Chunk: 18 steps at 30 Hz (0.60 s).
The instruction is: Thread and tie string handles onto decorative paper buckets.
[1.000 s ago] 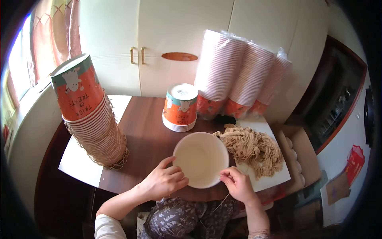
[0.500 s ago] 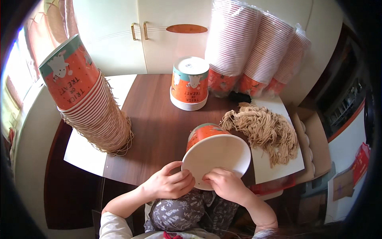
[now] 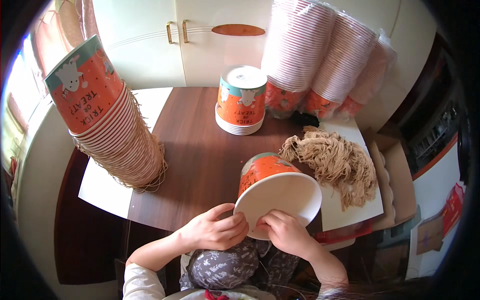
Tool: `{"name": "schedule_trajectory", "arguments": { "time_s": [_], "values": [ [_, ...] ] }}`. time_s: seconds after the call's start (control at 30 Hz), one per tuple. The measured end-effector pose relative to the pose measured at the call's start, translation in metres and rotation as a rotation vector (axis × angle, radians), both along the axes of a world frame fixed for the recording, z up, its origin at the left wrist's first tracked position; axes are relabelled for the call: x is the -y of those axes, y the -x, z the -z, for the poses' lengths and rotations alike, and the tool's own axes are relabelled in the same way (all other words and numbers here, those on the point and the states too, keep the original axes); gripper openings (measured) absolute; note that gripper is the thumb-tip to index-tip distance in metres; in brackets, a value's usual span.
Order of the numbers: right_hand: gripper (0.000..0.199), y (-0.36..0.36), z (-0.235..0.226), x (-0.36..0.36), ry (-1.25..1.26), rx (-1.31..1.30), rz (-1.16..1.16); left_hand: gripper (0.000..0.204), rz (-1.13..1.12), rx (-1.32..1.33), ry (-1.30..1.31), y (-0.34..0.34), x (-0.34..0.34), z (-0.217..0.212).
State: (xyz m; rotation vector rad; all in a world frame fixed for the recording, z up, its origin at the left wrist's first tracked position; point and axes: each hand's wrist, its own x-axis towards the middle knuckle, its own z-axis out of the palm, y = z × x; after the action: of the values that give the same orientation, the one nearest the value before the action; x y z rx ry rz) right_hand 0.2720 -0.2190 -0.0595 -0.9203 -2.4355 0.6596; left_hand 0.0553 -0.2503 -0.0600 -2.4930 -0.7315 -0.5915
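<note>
**Bucket tipped at the near edge**

White cupboards stand behind a dark wood table (image 3: 200, 165). A tall leaning stack (image 3: 107, 125) of orange buckets with twine handles sits at the table's left edge on white paper, a short upside-down stack (image 3: 241, 102) near the far edge, and wrapped sleeves of buckets (image 3: 325, 55) in the far right corner. A heap of tan twine (image 3: 332, 160) lies on a white sheet along the right edge.

I hold one orange bucket (image 3: 275, 192) at the near edge, tipped so its white inside faces me. My left hand (image 3: 215, 231) is curled, fingers bent against the rim at its lower left. My right hand (image 3: 286, 232) is pinched on the rim's lower lip; whether it has a strand of twine between the fingertips, I cannot tell.

To do this well, I judge I should keep the left hand steady as the brace, so the bucket does not roll, and let the right hand do the fine work at the rim. The paper wall looks thin, so a light grip will avoid denting it.
</note>
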Motion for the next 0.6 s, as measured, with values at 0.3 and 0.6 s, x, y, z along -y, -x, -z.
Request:
{"name": "schedule_trajectory", "arguments": {
  "time_s": [0.3, 0.6],
  "values": [
    [0.013, 0.006, -0.027, -0.009, 0.142, -0.232, 0.078, 0.02, 0.155, 0.283, 0.289, 0.002, -0.023, -0.012],
    [0.011, 0.01, -0.026, -0.009, 0.064, -0.237, 0.006, 0.03, 0.054, 0.526, 0.324, -0.009, -0.019, -0.003]
  ]
}}
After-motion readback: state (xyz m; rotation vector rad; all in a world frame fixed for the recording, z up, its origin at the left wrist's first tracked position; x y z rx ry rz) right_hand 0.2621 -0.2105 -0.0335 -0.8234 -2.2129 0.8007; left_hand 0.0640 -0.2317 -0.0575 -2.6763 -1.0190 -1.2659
